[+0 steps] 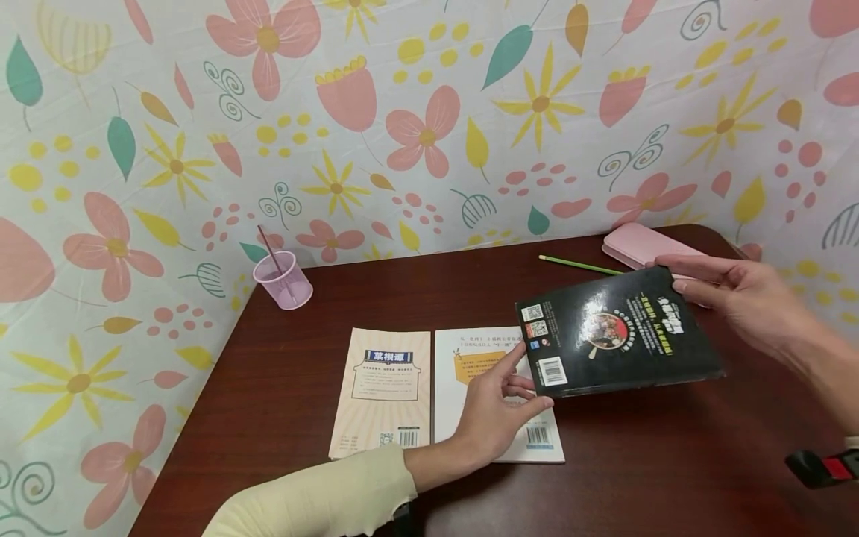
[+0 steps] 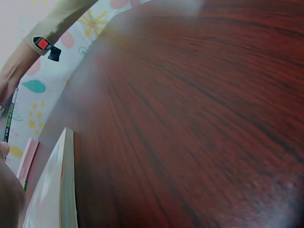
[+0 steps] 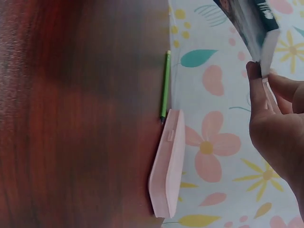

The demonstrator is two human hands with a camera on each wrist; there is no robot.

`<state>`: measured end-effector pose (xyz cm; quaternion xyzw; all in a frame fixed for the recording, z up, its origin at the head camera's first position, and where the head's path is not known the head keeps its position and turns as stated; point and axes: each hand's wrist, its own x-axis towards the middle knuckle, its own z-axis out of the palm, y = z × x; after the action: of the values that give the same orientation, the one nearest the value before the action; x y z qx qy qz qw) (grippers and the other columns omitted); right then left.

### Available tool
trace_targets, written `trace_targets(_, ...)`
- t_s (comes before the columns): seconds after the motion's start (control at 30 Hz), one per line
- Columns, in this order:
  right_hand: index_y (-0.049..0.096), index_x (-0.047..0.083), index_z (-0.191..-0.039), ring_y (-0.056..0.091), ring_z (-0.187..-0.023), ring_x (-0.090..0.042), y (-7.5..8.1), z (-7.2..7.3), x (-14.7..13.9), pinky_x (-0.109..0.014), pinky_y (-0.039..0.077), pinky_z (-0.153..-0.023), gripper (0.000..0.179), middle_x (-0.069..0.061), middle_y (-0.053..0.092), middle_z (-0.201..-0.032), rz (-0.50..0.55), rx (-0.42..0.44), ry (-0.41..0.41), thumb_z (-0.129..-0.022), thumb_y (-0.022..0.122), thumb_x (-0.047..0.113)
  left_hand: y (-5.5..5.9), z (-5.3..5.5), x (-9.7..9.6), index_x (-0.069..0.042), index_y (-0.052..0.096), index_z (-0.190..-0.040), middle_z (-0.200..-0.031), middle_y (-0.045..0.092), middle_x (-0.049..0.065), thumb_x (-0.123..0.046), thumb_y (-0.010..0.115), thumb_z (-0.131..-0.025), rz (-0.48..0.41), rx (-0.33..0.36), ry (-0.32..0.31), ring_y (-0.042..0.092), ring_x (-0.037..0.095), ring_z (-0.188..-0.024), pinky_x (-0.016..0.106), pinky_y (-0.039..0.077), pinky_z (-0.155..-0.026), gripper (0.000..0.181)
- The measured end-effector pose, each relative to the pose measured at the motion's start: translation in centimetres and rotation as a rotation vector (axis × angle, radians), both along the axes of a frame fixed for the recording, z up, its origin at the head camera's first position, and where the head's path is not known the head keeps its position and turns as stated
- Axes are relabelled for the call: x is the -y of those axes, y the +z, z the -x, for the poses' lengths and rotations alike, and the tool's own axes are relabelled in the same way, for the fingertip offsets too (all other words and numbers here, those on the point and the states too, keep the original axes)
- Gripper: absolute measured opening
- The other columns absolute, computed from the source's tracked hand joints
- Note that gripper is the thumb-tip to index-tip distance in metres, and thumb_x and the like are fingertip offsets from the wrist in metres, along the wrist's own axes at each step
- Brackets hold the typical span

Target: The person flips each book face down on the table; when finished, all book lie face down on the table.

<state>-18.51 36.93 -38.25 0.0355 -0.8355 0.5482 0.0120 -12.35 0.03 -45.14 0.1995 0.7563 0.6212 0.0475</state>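
A black book (image 1: 590, 335) with barcodes and a round picture on its cover hangs tilted above the table, held between both hands. My left hand (image 1: 493, 406) grips its lower left corner between thumb and fingers. At the book's upper right corner, my right hand (image 1: 745, 291) pinches the edge; the right wrist view shows this hand (image 3: 280, 109) with thumb and fingers on the book (image 3: 254, 28). Under the left hand lies a white book (image 1: 470, 343), partly covered by that hand and the black book. Beside it on the left is a cream book (image 1: 389, 403) with a blue title strip.
On the dark wooden table (image 1: 302, 403), a pink mesh cup (image 1: 285, 283) with a thin stick in it stands at the back left. A green pencil (image 1: 577, 264) and a pink case (image 1: 647, 246) lie at the back right, by the flowered wall covering (image 1: 429, 134).
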Motion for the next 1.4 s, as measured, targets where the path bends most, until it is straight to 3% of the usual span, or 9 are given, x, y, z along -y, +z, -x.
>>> trace_targets(0.17, 0.062, 0.008, -0.15, 0.063, -0.106, 0.013, -1.0, 0.3, 0.3, -0.013, 0.055, -0.078, 0.046, 0.031, 0.071, -0.116, -0.018, -0.039, 0.005, -0.105, 0.069, 0.013, -0.1, 0.0, 0.3, -0.008, 0.047, -0.16, -0.113, 0.073, 0.005, -0.004, 0.087, -0.089, 0.003, 0.022, 0.01, 0.071, 0.0, -0.09, 0.021, 0.06, -0.081, 0.082)
trace_targets(0.3, 0.063, -0.002, -0.145, 0.065, -0.108, 0.011, -1.8, 0.4, 0.7, -0.012, 0.056, -0.08, 0.042, 0.024, 0.074, -0.116, -0.014, -0.078, 0.026, -0.103, 0.069, 0.004, -0.4, -0.1, 0.4, -0.006, 0.047, -0.159, -0.127, 0.071, 0.009, -0.003, 0.087, -0.089, 0.016, 0.023, 0.016, 0.071, 0.0, -0.09, 0.021, 0.06, -0.082, 0.081)
trace_targets(0.5, 0.061, -0.002, -0.146, 0.064, -0.11, 0.011, -2.4, 0.3, 1.0, -0.013, 0.056, -0.082, 0.044, 0.023, 0.074, -0.121, -0.026, -0.031, 0.054, -0.104, 0.069, 0.007, -1.0, -0.6, 0.4, -0.002, 0.049, -0.156, -0.141, 0.055, 0.01, -0.002, 0.088, -0.087, 0.032, 0.024, 0.002, 0.07, 0.002, -0.091, 0.022, 0.06, -0.085, 0.08)
trace_targets(0.77, 0.061, -0.003, -0.146, 0.064, -0.106, 0.012, -3.9, 0.3, 0.9, -0.013, 0.056, -0.08, 0.044, 0.024, 0.073, -0.121, -0.034, 0.025, 0.087, -0.105, 0.069, 0.009, -1.3, -1.1, 0.2, 0.001, 0.053, -0.152, -0.143, 0.05, 0.008, 0.002, 0.088, -0.085, 0.053, 0.032, -0.017, 0.067, 0.0, -0.092, 0.019, 0.058, -0.087, 0.076)
trace_targets(1.03, 0.06, -0.007, -0.145, 0.064, -0.103, 0.011, -5.2, 0.4, 1.0, -0.013, 0.057, -0.081, 0.045, 0.027, 0.07, -0.121, -0.064, 0.044, 0.08, -0.105, 0.069, 0.01, -1.5, -1.2, 0.0, -0.001, 0.057, -0.149, -0.147, 0.048, 0.009, 0.002, 0.088, -0.085, 0.14, 0.01, -0.026, 0.067, -0.002, -0.091, 0.016, 0.056, -0.087, 0.07)
trace_targets(1.2, 0.06, -0.005, -0.146, 0.063, -0.102, 0.008, -6.0, 0.5, 1.0, -0.013, 0.056, -0.082, 0.047, 0.026, 0.069, -0.12, -0.094, 0.072, 0.064, -0.105, 0.069, 0.015, -1.5, -1.4, 0.0, -0.003, 0.059, -0.148, -0.148, 0.047, 0.011, -0.001, 0.088, -0.086, 0.219, -0.053, -0.033, 0.066, -0.003, -0.091, 0.014, 0.055, -0.086, 0.069)
trace_targets(1.4, 0.06, -0.004, -0.147, 0.066, -0.099, 0.005, -6.7, 0.9, 1.0, -0.015, 0.057, -0.079, 0.047, 0.024, 0.071, -0.118, -0.102, 0.077, 0.052, -0.106, 0.068, 0.017, -1.7, -1.5, 0.1, -0.01, 0.061, -0.149, -0.133, 0.058, 0.002, -0.014, 0.09, -0.086, 0.456, -0.247, 0.007, 0.058, 0.001, -0.104, 0.017, 0.049, -0.094, 0.071)
